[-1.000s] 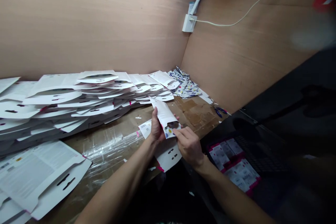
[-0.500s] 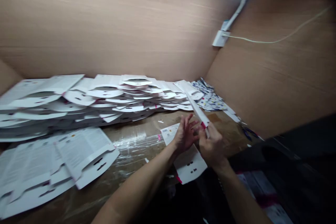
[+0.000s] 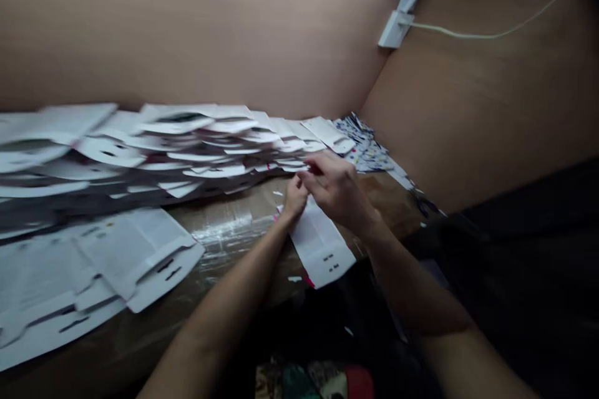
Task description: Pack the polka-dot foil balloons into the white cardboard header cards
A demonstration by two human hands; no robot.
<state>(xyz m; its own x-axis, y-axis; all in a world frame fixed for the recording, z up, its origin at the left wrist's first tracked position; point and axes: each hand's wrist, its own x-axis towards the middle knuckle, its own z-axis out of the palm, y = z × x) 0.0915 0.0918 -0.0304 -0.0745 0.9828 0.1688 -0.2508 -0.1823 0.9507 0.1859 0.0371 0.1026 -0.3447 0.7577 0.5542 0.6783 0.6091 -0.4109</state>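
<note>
My left hand [image 3: 296, 197] is closed, its fingers pinched together just above the far end of a white card packet [image 3: 322, 249]. My right hand [image 3: 337, 190] is beside it, fingers bent and closed, thumb almost meeting the left fingertips. Whatever lies between the fingers is too small or too blurred to make out. Under the hands, the packet lies flat on the tape-covered bench [image 3: 234, 224]. Small dark slots and a pink corner mark its near end.
Piled white card packets [image 3: 187, 143] line the back wall. More overlapping packets [image 3: 135, 249] lie at left. Patterned slips [image 3: 369, 149] fill the back right corner, with dark scissors [image 3: 423, 204] nearby. A white cable box [image 3: 395, 28] hangs on the cardboard wall.
The long white packet held in my right hand is no longer seen in it. Both hands have come together over the packet on the bench. The view has tilted down and grown darker.
</note>
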